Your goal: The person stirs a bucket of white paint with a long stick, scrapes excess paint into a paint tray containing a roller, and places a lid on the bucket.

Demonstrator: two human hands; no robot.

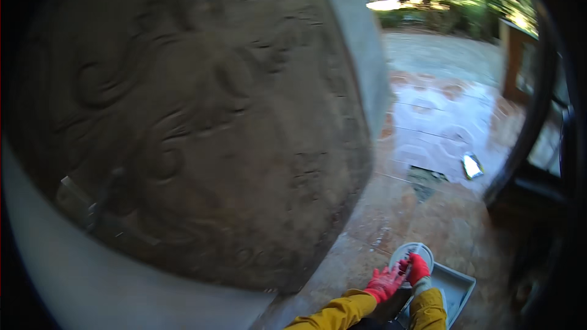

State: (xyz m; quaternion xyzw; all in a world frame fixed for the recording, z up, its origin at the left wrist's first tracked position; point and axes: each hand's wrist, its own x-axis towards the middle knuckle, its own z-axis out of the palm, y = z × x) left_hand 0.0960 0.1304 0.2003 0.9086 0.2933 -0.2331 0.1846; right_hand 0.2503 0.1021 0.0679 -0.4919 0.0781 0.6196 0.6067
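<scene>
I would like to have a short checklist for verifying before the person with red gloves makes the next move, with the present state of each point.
1. Both hands gloved: ok, the left hand and right hand wear red gloves.
2. Hands at the round container: ok, both are over it, close together.
3. Secure grip in the right hand: cannot tell, blur hides what the fingers may hold.
4. Container's contents: cannot tell, the hands cover much of the opening.
5. Grey tray within reach: ok, close by the container, under the right forearm.
6. Floor free of loose things: not ok, a shiny object lies further ahead.
</scene>
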